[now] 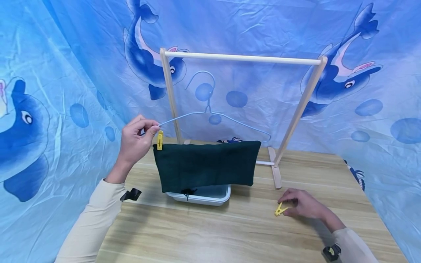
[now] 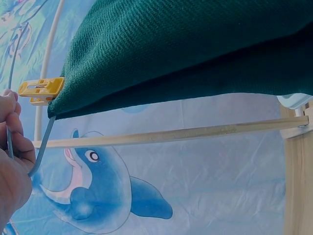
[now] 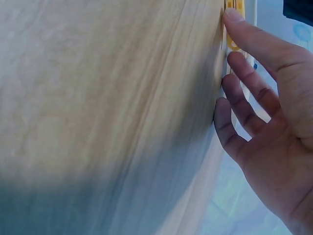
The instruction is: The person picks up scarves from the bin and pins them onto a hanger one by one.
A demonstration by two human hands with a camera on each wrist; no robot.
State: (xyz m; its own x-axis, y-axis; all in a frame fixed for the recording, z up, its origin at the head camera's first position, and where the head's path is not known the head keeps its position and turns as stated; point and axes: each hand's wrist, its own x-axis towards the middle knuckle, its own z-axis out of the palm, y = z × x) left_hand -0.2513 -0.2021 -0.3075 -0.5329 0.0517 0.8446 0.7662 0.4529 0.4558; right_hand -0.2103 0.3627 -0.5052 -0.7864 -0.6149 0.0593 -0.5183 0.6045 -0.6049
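My left hand (image 1: 135, 138) pinches the left end of a pale blue wire hanger (image 1: 241, 125). A dark green cloth (image 1: 207, 166) hangs folded over the hanger's lower bar. Near the cloth's upper left corner, a yellow clothespin (image 1: 159, 140) clips it; the left wrist view shows this clothespin (image 2: 41, 89) beside the fingertips. Low over the table at the right, my right hand (image 1: 304, 205) holds a second yellow clothespin (image 1: 279, 209) between thumb and fingers. Only part of that clothespin (image 3: 234, 24) shows in the right wrist view.
A rack (image 1: 243, 57) with a white top rail and wooden legs stands behind the cloth. Below the cloth sits a white tub (image 1: 204, 199), partly hidden, with something small and black (image 1: 188, 192) at it. Dolphin-print curtains surround the wooden table (image 1: 230, 233).
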